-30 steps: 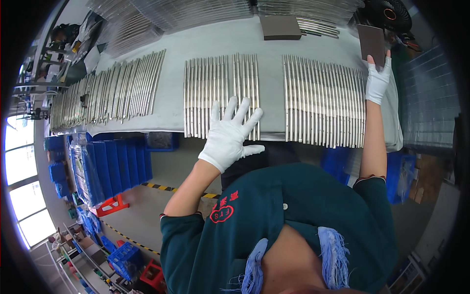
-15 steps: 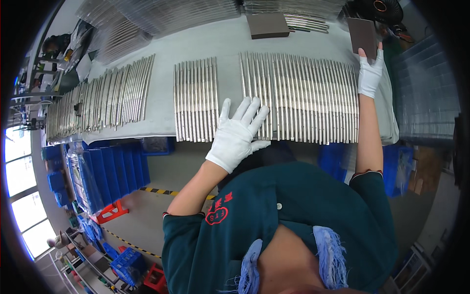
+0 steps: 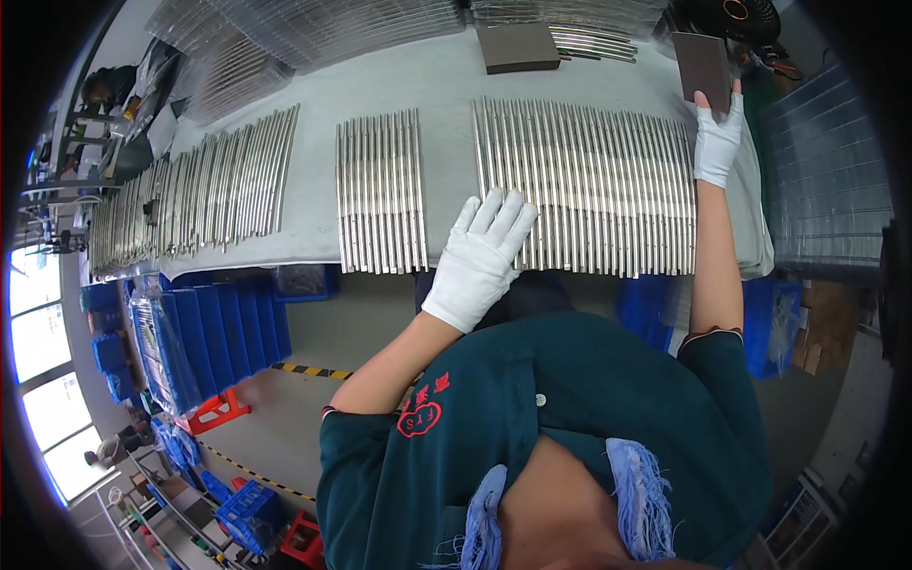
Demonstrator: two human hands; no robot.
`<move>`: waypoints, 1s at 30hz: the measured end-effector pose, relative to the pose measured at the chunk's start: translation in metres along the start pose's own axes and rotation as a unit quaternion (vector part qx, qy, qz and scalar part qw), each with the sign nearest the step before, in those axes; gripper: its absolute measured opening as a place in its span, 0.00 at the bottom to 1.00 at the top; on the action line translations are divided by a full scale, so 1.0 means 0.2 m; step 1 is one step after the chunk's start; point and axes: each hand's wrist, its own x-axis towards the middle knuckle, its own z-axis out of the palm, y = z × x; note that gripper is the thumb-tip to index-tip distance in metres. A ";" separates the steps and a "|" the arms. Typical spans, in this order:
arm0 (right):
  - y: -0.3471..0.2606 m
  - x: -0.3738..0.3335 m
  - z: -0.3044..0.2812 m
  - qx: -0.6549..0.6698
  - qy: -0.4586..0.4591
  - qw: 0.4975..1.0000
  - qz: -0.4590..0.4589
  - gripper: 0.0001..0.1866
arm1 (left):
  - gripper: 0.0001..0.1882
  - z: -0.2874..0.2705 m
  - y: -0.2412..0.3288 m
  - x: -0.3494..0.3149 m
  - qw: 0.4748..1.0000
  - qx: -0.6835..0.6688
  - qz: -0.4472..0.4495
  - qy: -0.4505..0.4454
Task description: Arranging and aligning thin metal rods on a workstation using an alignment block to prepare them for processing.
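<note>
Slim silvery metal rods [image 3: 598, 180] lie side by side in a wide row in front of me on the pale-covered table. My left hand [image 3: 483, 255], in a white glove with fingers stretched out, rests on the near left end of this row. In my gloved right hand [image 3: 719, 142], at the far right corner, is a flat brown rectangular pad [image 3: 703, 71], pinched at its near edge by the bare thumb and a bare fingertip. A narrower group of rods [image 3: 380, 190] lies left of my left hand, apart from the wide row.
More rods [image 3: 218, 185] lie in a looser row at the left. Along the back are clear plastic trays [image 3: 351, 28], a brown block [image 3: 521, 49] and a few loose rods [image 3: 594, 43]. Beyond the right edge stand stacked clear trays [image 3: 822, 171]. Blue crates [image 3: 223, 323] stand below left.
My left hand has slid right, and the rods under it have closed the small gap to the rest of the wide row. My right hand has stayed with the pad.
</note>
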 end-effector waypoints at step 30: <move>0.03 0.01 -0.01 0.019 0.000 1.000 -0.001 0.40 | 0.25 0.07 -0.06 0.02 0.984 -0.054 0.097 0.140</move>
